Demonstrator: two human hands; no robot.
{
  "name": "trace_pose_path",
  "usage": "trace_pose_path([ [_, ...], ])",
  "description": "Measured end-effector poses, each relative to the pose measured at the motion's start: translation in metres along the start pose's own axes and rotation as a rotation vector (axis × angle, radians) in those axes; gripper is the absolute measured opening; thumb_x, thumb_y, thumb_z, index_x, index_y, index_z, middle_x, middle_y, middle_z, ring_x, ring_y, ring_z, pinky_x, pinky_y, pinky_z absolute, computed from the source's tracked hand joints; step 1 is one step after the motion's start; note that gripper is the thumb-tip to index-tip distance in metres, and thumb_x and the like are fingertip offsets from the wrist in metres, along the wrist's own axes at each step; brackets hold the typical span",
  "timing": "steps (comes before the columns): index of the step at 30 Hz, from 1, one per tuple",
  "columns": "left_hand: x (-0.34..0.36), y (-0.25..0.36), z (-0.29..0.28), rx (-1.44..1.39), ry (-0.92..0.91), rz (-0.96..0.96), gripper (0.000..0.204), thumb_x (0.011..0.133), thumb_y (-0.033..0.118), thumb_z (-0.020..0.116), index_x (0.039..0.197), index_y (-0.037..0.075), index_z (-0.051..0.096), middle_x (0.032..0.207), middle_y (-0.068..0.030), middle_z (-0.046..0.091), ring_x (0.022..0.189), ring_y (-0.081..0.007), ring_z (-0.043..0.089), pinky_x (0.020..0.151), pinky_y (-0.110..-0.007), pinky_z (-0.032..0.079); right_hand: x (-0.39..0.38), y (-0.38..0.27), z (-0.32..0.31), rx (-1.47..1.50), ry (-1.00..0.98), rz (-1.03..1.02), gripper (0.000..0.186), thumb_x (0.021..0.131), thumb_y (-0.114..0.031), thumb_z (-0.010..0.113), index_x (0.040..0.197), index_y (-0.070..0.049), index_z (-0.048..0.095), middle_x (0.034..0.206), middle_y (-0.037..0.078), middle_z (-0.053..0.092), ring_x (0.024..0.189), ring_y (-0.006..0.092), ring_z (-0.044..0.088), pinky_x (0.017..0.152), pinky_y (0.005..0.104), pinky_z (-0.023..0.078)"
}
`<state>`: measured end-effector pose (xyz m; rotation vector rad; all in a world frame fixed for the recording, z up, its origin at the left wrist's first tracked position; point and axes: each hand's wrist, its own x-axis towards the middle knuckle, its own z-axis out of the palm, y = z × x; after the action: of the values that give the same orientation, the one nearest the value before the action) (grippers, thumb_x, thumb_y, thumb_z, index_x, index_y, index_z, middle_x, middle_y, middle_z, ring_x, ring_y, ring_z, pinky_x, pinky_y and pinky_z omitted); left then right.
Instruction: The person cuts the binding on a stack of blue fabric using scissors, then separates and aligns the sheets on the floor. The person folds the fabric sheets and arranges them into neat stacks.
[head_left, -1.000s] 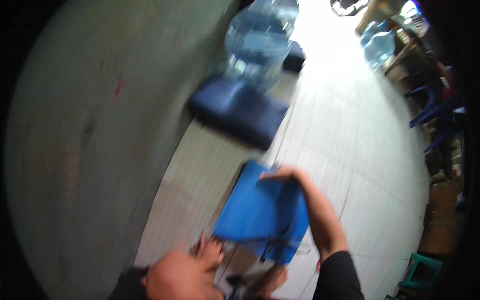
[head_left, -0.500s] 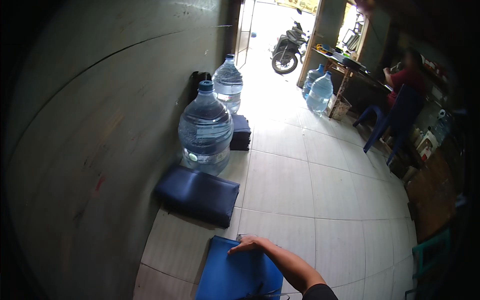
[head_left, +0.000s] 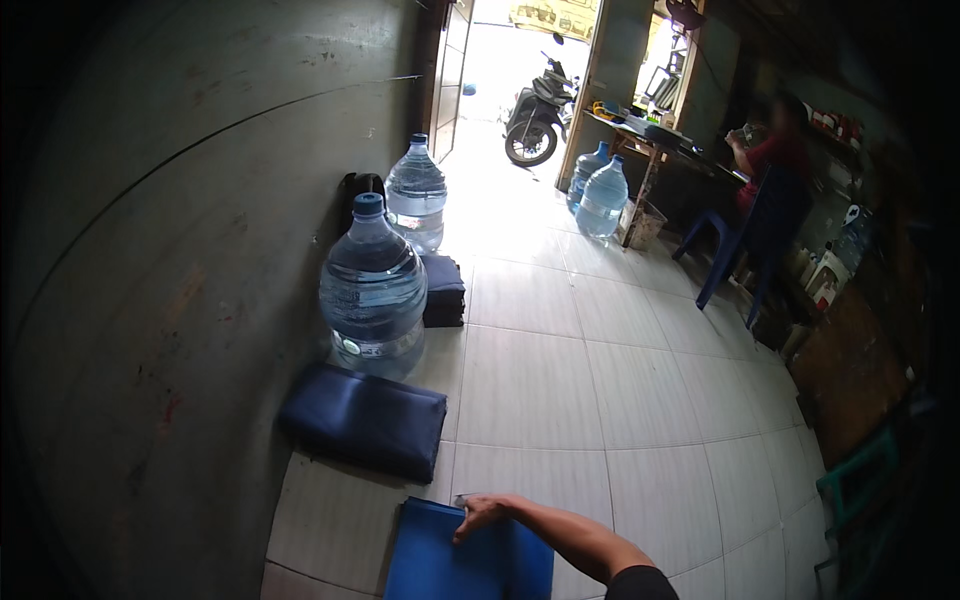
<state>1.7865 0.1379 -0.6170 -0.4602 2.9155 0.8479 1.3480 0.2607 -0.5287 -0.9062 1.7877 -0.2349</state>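
A flat blue folded sheet or stack of sheets (head_left: 430, 565) with a smooth surface lies on the floor at the bottom of the view. My right hand (head_left: 483, 514) rests at its far edge, the bare forearm coming in from the lower right below a dark sleeve. The thumb stretches over the blue surface; the other fingers are mostly hidden. A small greyish thing shows at the fingers, too unclear to name. Just beyond lies a thick dark-blue folded bundle (head_left: 365, 422) against the wall. My left hand is out of view.
Large water bottles (head_left: 373, 300) stand along the left wall, beside a dark folded stack (head_left: 443, 290). More bottles (head_left: 603, 200) stand by a table. A person (head_left: 775, 160) sits on a blue chair (head_left: 745, 235). A motorbike (head_left: 537, 115) is outside the doorway; a green stool (head_left: 860, 480) is at right.
The view has shifted, so the room sits lower and further left. My right hand stays at the blue sheet's far edge. Dark strands seen near the lower edge are out of view now.
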Motion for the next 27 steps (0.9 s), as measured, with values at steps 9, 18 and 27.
trace_pose_path([
  [9,0.076,0.014,-0.017,-0.216,0.012,0.323,0.014,0.077,0.011,0.069,0.09,0.006,0.068,0.094,-0.0155,0.066,0.094,-0.0349,0.061,0.087,-0.049,0.045,-0.089,0.1,0.014,0.727,0.271,0.195,0.072,0.073,-0.045,0.085,0.123,0.002,0.064,0.109,0.014,0.071,0.1,0.0199,0.066,0.09,0.0323,0.052],
  [18,0.021,0.002,-0.064,-0.472,-0.45,0.358,0.015,0.08,0.014,0.068,0.092,0.005,0.064,0.087,-0.017,0.063,0.08,-0.0354,0.065,0.07,-0.042,0.053,-0.191,0.22,0.055,1.329,0.744,0.411,0.064,0.084,-0.043,0.077,0.12,0.007,0.061,0.106,0.018,0.068,0.092,0.0262,0.069,0.082,0.039,0.058],
  [27,0.013,0.017,-0.145,-0.262,-0.368,0.079,0.037,0.086,0.021,0.069,0.115,0.0,0.057,0.105,-0.0225,0.064,0.088,-0.0338,0.068,0.076,-0.039,0.054,-0.198,0.214,0.052,1.373,0.808,0.483,0.063,0.088,-0.045,0.071,0.123,0.005,0.061,0.116,0.018,0.066,0.097,0.0261,0.067,0.088,0.0397,0.055],
])
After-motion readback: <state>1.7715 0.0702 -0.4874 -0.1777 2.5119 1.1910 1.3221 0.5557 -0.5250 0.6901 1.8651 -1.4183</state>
